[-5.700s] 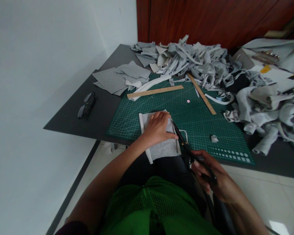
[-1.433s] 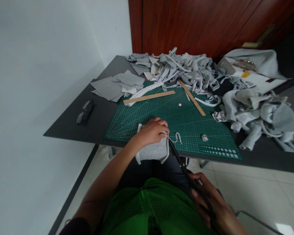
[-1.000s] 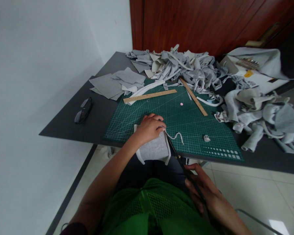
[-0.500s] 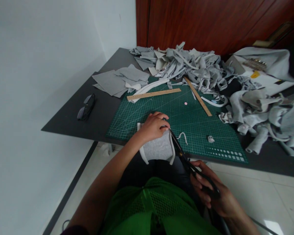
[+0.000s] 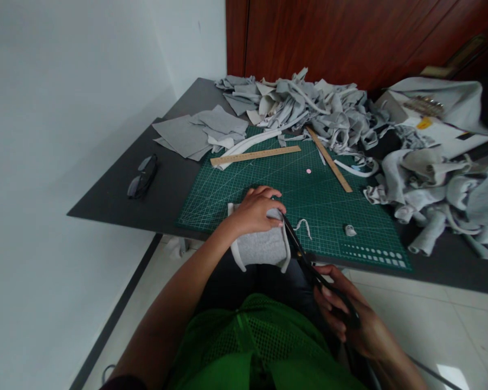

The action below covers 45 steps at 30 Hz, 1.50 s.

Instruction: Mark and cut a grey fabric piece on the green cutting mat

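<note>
My left hand (image 5: 258, 211) is closed on a piece of grey fabric (image 5: 262, 247) with rolled, paler side edges, which hangs over the front edge of the cutting mat. In my right hand (image 5: 350, 314) is a pair of black scissors (image 5: 309, 265), its handles within my fingers. The blades point up and left, lying along the fabric's right edge, with the tips close to my left fingers. Whether the blades have fabric between them I cannot tell. A thin white strip (image 5: 304, 227) lies just right of the blades, and a small crumpled scrap (image 5: 350, 231) is farther right.
Two wooden rulers (image 5: 255, 155) lie on the green cutting mat (image 5: 228, 184). Heaps of grey fabric scraps (image 5: 301, 103) cover the table's back, with more fabric rolls (image 5: 443, 189) at right. Flat grey pieces (image 5: 187, 135) and eyeglasses (image 5: 142, 176) rest on the left. A white box (image 5: 447, 127) stands back right.
My left fingers have shifted slightly right along the fabric's top. My right fingers and the scissor handles have closed together a little. The fabric has stayed almost in place.
</note>
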Tool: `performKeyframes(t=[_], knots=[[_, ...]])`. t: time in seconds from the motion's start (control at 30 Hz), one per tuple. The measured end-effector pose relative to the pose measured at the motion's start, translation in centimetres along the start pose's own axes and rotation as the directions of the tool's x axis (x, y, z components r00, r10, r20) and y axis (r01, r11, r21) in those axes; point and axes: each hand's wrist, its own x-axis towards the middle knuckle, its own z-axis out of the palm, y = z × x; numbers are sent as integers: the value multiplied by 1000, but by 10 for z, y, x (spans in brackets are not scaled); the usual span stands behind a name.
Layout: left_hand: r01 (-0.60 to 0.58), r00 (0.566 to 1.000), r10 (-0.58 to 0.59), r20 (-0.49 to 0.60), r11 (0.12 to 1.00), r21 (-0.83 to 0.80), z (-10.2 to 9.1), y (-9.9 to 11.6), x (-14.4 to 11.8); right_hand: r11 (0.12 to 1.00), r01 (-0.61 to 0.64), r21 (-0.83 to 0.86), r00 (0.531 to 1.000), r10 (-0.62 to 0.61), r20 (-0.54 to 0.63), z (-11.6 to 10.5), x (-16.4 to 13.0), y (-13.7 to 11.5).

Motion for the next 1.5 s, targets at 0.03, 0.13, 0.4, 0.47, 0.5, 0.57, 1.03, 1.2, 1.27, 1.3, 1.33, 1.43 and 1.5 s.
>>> performKeyframes(t=[0.03,0.13,0.4,0.47,0.5,0.57,1.03,1.2,1.27,1.3,1.33,1.43,1.5], knots=[[-4,1000,4,-1,1000,0,0,0,0,1000,-1,0,1000,1,-1,0,0,-1],[-13,1000,14,-9,1000,8,1,0,0,1000,3,-3,1000,-3,-14,1,1,-4],[-36,999,37,-31,999,34,4,-1,0,1000,25,-15,1000,-26,-12,8,6,-1],[-36,999,37,-31,999,37,4,-1,1,999,45,-31,999,-45,-22,9,5,3],[-34,999,35,-29,999,36,4,-1,1,998,54,-44,998,-55,-29,9,4,6],[-27,999,28,-26,999,35,5,-1,1,995,66,-73,997,-68,-39,9,1,9],[-35,998,37,-42,998,45,6,-4,2,984,33,-173,998,-41,-42,14,-5,9],[-39,998,41,-46,998,47,6,-4,1,986,25,-162,997,-37,-71,15,-7,10],[-44,998,46,-48,998,48,6,-3,1,986,17,-168,997,-30,-72,16,-8,9],[-46,998,49,-47,998,49,6,-3,1,985,12,-170,997,-24,-72,17,-8,8],[-49,998,51,-47,998,51,6,-3,1,985,5,-175,997,-17,-71,19,-8,7],[-48,998,51,-41,997,56,5,-2,1,980,-3,-200,998,-10,-64,22,-9,5],[-46,998,48,-39,997,55,5,-2,1,976,0,-219,998,-14,-64,24,-10,4]])
